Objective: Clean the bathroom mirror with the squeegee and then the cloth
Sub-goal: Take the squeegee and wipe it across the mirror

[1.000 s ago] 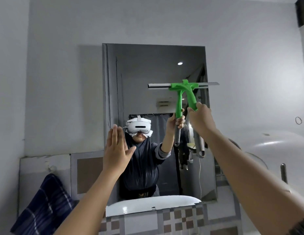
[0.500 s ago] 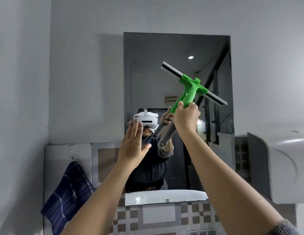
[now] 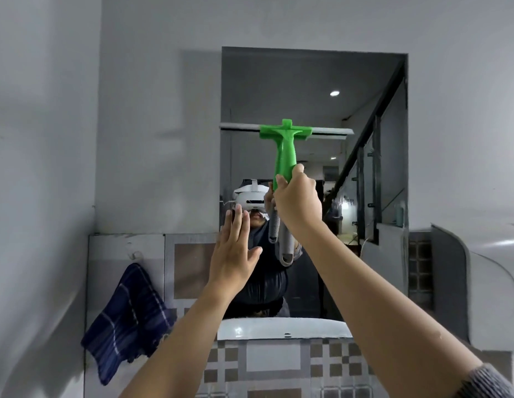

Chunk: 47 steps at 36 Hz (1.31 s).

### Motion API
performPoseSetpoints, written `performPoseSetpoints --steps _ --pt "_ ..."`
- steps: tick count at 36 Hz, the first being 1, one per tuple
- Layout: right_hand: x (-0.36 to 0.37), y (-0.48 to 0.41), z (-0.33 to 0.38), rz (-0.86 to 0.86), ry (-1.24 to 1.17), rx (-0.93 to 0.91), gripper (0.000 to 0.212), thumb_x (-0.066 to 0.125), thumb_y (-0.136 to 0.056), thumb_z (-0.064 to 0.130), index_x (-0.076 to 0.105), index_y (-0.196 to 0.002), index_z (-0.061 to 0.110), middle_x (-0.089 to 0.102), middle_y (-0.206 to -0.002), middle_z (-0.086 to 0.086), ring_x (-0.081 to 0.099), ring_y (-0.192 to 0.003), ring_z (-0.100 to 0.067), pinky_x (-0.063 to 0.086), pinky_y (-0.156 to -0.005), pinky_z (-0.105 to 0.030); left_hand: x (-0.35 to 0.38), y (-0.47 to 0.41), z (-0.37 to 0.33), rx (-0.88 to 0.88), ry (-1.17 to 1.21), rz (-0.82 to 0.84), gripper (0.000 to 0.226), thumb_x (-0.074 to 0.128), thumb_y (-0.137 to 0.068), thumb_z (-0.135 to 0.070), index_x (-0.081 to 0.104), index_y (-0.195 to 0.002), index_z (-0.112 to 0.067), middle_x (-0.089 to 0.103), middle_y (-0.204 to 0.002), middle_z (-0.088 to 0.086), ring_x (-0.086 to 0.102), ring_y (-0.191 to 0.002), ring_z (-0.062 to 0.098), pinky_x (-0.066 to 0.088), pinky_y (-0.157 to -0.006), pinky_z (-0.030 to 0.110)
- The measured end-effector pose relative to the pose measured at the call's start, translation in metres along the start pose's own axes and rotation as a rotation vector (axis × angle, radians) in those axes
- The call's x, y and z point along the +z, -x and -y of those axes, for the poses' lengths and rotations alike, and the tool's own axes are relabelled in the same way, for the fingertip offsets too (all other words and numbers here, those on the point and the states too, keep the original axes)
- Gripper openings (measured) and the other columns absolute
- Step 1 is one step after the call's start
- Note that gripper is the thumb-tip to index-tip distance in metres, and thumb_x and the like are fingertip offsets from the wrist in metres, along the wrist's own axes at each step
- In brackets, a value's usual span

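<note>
Right hand (image 3: 297,201) fisted round the green squeegee (image 3: 285,145), blade level on the mirror (image 3: 307,81) at frame centre; left hand (image 3: 235,251) flat, empty, at the mirror's left edge. Looks mid-squeegee stage; the cloth (image 3: 126,317), lower left, hangs untouched, so wiping remains.

The right hand (image 3: 297,203) hides the middle of the squeegee (image 3: 285,145) handle, and both forearms are cut off at the frame's bottom edge.
</note>
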State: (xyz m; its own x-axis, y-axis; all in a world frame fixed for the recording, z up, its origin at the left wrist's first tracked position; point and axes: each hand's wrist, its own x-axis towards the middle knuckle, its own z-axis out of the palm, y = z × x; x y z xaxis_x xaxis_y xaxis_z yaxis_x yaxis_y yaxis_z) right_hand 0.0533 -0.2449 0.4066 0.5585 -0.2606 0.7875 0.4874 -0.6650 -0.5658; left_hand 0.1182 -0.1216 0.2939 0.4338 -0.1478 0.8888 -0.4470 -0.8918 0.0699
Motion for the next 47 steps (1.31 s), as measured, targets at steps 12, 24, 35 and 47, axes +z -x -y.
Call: performPoseSetpoints --steps 12,24,35,47 --pt "-0.038 -0.014 -0.05 0.144 0.361 -0.336 0.046 0.036 -0.098 0.028 0.027 -0.138 0.007 0.061 -0.101 -0.015 0.061 -0.086 -0.034 0.04 -0.061 -0.036 0.027 0.027 -0.025 -0.199 0.017 -0.063 0.077 0.053 -0.09 -0.032 0.003 -0.146 -0.013 -0.004 -0.155 0.005 -0.006 -0.141 0.021 0.006 -0.113 0.036" --pt "-0.096 -0.054 -0.071 0.176 0.611 -0.559 0.042 0.039 -0.097 0.028 0.03 -0.137 0.017 0.064 -0.095 -0.009 0.062 -0.079 -0.028 0.041 -0.062 -0.033 0.039 0.034 -0.029 -0.257 0.025 -0.09 0.08 0.054 -0.09 -0.034 -0.001 -0.145 -0.016 -0.004 -0.155 0.004 -0.002 -0.142 0.024 0.02 -0.114 0.046" --pt "-0.151 -0.069 -0.115 0.153 0.712 -0.539 0.045 0.04 -0.096 0.032 0.029 -0.139 0.024 0.061 -0.112 -0.011 0.06 -0.098 -0.033 0.036 -0.07 -0.035 0.048 0.031 -0.024 -0.255 -0.03 -0.083 0.08 0.018 -0.088 -0.063 0.006 -0.146 -0.01 0.003 -0.156 0.011 0.002 -0.143 0.025 0.013 -0.116 0.04" --pt "-0.184 -0.051 -0.162 0.119 0.669 -0.355 0.043 0.037 -0.097 0.028 0.029 -0.139 0.024 0.06 -0.115 -0.009 0.056 -0.099 -0.031 0.033 -0.069 -0.032 0.048 0.024 -0.029 -0.207 -0.094 0.004 0.073 0.022 -0.09 -0.048 0.005 -0.145 -0.003 0.004 -0.154 0.016 -0.012 -0.141 0.016 -0.013 -0.113 0.022"
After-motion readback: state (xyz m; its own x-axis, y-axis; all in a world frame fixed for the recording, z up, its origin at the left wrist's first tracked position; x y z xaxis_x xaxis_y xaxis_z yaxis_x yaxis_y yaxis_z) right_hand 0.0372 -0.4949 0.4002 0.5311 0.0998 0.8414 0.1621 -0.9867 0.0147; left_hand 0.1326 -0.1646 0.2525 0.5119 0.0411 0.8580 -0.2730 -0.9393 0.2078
